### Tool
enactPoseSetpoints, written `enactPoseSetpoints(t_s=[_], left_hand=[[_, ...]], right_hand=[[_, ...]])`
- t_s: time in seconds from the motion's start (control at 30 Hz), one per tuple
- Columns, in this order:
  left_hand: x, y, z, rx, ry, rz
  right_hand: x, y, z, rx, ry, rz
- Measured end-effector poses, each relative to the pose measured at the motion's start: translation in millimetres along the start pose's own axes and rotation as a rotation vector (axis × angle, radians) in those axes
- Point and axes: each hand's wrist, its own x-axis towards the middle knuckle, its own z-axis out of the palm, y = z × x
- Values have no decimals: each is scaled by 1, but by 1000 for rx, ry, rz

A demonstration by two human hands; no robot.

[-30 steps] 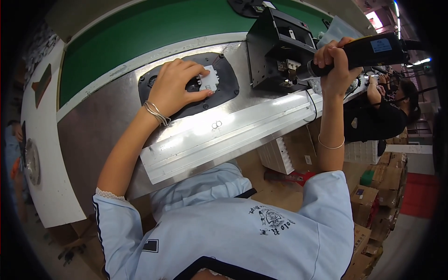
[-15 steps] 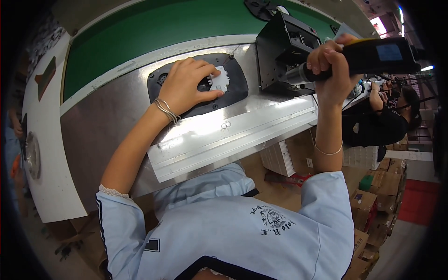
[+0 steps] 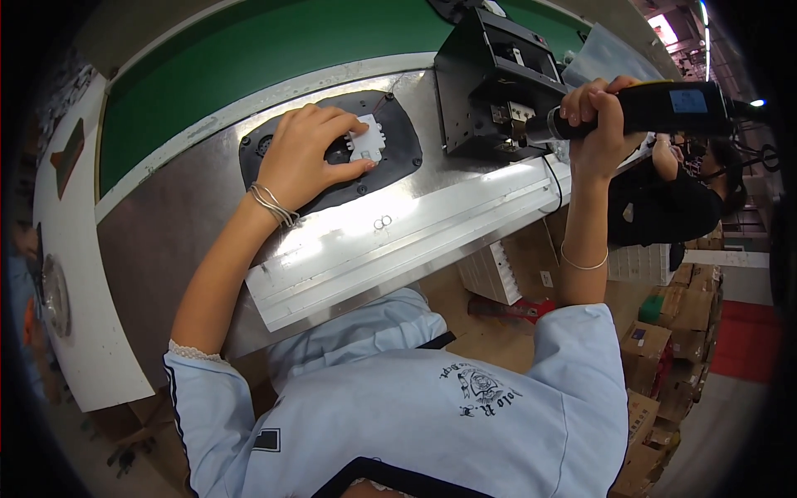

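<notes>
Head view, only one: your left hand [image 3: 307,149] stays put over the dark panel [image 3: 400,143], thumb and forefinger pinching the white part [image 3: 366,143] at its near and far edges, other fingers curved across the panel. White part sits right of the panel's middle, panel flat on the metal bench [image 3: 162,249]; neither moves relative to the other. The slight slide of the whole scene looks like your head turning, not the parts. Your right hand [image 3: 599,124] stays wrapped around the black driver [image 3: 652,112], held nearly level, nose [image 3: 541,129] pointing left at the black box [image 3: 465,108]. What changes is there: half a second ago the nose reaches farther left and covers the box's metal mouth [image 3: 519,114]; now it sits back to the right, mouth in sight, much like a second ago. Whether nose and mouth still touch, can't tell; whether anything sits on the nose, can't tell either, too small. Meaning for the work, my read: your tool side is busy at the box, with a short in-and-back stroke, while your left side just steadies the white part; driver is well apart from the panel, so nothing is being driven there. Two small rings [image 3: 382,222] lie on the rail [image 3: 332,278], untouched.
</notes>
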Motion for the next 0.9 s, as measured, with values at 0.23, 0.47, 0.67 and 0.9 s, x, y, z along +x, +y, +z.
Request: enactPoseSetpoints(t_s=[0.23,0.47,0.67,0.9], left_hand=[[0,-1,1,-8,9,5],[-1,-1,1,22,33,16],[0,1,-1,8,-18,-9],[-1,-2,4,-16,27,-16]], right_hand=[[-5,-14,6,-25,-63,67],[-10,-12,50,69,-132,53],[-15,27,119,290,-192,142],[-15,40,127,309,-255,219]])
